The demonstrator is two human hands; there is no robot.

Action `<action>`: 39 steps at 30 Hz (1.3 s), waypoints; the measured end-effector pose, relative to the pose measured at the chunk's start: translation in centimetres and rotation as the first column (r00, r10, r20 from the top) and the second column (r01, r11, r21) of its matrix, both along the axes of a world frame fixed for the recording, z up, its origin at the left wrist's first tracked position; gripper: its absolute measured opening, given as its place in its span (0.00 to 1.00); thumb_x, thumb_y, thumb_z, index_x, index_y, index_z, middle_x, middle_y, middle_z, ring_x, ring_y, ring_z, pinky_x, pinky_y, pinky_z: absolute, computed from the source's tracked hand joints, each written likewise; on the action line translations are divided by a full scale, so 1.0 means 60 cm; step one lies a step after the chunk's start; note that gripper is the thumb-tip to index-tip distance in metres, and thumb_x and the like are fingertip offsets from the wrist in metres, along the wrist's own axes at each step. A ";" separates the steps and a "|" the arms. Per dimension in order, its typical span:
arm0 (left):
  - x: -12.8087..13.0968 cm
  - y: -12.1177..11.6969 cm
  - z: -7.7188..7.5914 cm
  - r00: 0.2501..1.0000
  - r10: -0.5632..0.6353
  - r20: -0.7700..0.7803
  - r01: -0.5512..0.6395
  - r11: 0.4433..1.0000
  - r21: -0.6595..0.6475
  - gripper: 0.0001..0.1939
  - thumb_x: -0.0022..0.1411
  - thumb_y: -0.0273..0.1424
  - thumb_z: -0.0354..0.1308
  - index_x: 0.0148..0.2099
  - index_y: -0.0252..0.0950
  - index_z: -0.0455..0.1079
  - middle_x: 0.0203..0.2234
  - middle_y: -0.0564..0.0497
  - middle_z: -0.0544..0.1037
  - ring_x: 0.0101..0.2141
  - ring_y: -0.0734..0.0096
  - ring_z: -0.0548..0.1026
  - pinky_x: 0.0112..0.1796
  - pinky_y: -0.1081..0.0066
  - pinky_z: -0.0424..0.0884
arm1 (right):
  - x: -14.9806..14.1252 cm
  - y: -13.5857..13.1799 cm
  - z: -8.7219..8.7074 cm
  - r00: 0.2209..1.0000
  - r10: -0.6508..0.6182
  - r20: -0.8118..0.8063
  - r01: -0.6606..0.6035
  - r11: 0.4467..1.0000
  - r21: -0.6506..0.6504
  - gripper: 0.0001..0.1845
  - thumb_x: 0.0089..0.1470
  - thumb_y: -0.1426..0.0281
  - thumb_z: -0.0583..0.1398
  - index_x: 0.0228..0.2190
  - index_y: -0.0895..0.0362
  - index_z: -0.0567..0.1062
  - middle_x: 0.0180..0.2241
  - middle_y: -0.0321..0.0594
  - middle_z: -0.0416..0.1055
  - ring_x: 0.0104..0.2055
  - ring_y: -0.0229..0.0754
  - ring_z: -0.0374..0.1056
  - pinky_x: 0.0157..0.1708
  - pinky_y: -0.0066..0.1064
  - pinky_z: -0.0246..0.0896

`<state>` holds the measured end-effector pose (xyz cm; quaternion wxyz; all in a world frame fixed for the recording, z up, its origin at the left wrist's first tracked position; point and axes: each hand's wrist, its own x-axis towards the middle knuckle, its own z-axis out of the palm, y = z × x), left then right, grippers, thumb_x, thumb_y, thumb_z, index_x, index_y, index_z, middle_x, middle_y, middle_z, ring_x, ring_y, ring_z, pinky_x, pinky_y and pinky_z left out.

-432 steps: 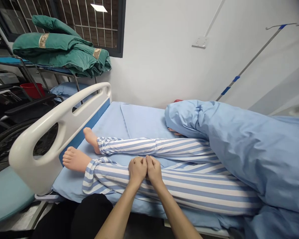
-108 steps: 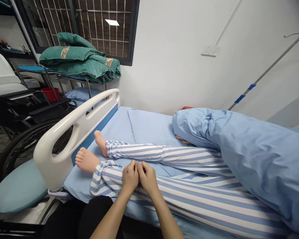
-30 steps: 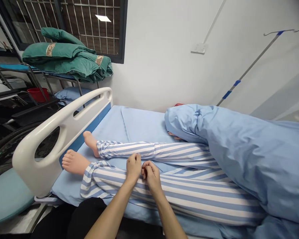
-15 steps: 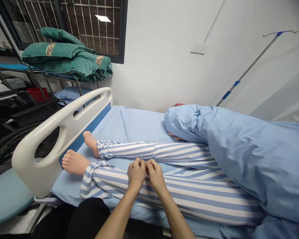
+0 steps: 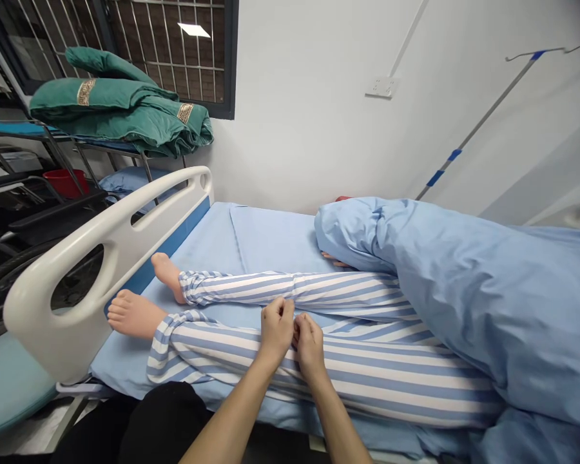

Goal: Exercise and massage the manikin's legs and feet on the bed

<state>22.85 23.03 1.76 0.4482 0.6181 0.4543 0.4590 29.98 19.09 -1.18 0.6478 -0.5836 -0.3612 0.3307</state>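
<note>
Hospital bed [image 5: 275, 241] with a pale blue quilt [image 5: 483, 303] bunched over its upper half leaves a manikin's striped-trousered legs [image 5: 391, 380] uncovered, while the left hand [image 5: 276, 328] and right hand [image 5: 309, 348], slightly parted now instead of fingertip to fingertip as a moment ago, rest on the nearer trouser leg [image 5: 212, 341].

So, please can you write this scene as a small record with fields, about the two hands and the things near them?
left hand: fingers curled, on a blue-and-white striped pyjama leg
right hand: close beside the left hand, on the same leg
near bare foot: beside the white bed side rail
bed surface: blue sheet
upper body: under a blue duvet
</note>
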 end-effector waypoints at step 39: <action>0.061 -0.064 -0.020 0.921 0.035 -0.387 -0.026 0.999 0.028 0.11 0.61 0.28 0.40 0.26 0.40 0.57 0.22 0.54 0.72 0.27 0.71 0.68 0.31 0.72 0.55 | 0.064 -0.037 0.029 0.970 0.039 0.238 -0.031 0.999 -0.037 0.12 0.47 0.67 0.49 0.16 0.54 0.58 0.16 0.32 0.55 0.22 0.36 0.52 0.23 0.28 0.51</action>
